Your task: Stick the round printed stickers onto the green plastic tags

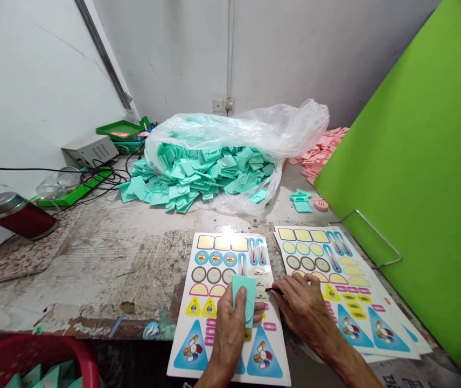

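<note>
My left hand (pixel 228 328) grips a flat teal plastic piece (pixel 249 302), thumb on top and fingers underneath. It is above a sticker sheet (pixel 193 277) printed with circles, half-circles, thermometers and triangles with pills. Just right of the piece, my right hand (pixel 303 307) is closed around a thin dark pointed tool (pixel 271 290); most of the tool is hidden by the fingers. Its tip points left, close to the pale half-circle stickers. Under and beside my right hand lies a stack of similar sticker sheets (pixel 370 291).
Behind the sheets, teal pieces (pixel 198 178) spill from a clear plastic bag (pixel 255 132). Pink pieces (pixel 327 148) lie behind the green panel (pixel 408 178) on the right. A red mug (pixel 20 215), cables and a grey box (pixel 91 151) stand left. A red basket (pixel 83 355) is below.
</note>
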The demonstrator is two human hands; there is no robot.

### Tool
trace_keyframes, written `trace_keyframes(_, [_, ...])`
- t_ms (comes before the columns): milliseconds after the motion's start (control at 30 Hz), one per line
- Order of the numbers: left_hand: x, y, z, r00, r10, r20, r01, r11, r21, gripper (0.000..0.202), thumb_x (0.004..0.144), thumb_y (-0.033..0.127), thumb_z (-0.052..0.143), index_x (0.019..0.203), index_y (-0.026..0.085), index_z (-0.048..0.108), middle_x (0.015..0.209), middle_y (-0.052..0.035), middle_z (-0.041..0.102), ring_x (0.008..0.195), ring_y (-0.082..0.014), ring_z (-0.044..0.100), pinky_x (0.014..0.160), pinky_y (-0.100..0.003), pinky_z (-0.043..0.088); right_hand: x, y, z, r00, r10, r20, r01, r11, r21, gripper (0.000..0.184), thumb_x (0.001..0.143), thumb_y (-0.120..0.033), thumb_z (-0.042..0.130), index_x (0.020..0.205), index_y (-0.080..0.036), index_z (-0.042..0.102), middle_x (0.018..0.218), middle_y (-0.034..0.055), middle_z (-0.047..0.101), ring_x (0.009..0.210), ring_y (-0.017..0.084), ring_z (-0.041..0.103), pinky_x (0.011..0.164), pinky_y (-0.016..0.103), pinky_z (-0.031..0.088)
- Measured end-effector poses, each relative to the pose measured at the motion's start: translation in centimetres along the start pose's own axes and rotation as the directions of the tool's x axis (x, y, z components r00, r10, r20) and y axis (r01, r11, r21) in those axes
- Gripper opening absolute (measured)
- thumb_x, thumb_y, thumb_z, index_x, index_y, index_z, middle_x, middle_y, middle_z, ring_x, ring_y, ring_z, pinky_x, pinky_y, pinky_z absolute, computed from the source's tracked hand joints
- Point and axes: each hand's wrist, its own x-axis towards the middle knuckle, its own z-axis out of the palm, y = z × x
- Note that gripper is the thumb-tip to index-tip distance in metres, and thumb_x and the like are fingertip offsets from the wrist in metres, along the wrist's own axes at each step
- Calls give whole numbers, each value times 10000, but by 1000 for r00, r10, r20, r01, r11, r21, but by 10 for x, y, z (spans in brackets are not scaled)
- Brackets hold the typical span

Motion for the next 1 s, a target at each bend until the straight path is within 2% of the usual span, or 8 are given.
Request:
trace_keyframes(200, [1,-6,-1,999,34,37,-34,999,-7,502,878,619,475,1036,144,509,957,-170,714,876,-277,732,790,-404,592,-1,-3,3,1000,-4,12,5,999,-53,232,960,-191,437,801,-198,606,709,30,589,745,200,477,799,390,270])
trace_keyframes(467, [3,-2,-1,1000,19,7,-19,1000,-7,423,858,569,554,949,158,508,865,-132,720,820,-283,740,742,-392,607,-6,-2,3,1000,8,22,-7,999,-49,228,939,-146,432,775,-190,584,701,30,566,730,191,472,784,389,268])
trace_keyframes(700, [3,-5,-1,999,42,8,-42,999,-10,408,873,550,540,976,154,536,822,-93,704,803,-270,741,714,-369,614,-3,-1,6,997,33,74,-39,996,77,208,940,-205,458,771,-187,578,713,31,562,732,181,453,756,353,280])
trace_keyframes(900, [5,-3,0,999,42,18,-41,999,-36,439,834,565,586,1004,162,560,901,-106,724,770,-252,738,648,-316,598,-3,-1,16,995,95,-11,-92,981,170,161,886,-293,602,765,-195,562,710,12,603,717,172,480,727,324,316])
trace_keyframes(1000, [6,-1,1,999,36,-3,-36,999,-23,465,832,581,571,1008,152,544,792,-90,727,687,-241,730,623,-321,594,-6,0,10,987,157,-30,-144,956,257,165,852,-314,645,761,-201,565,703,8,600,718,177,504,732,330,351])
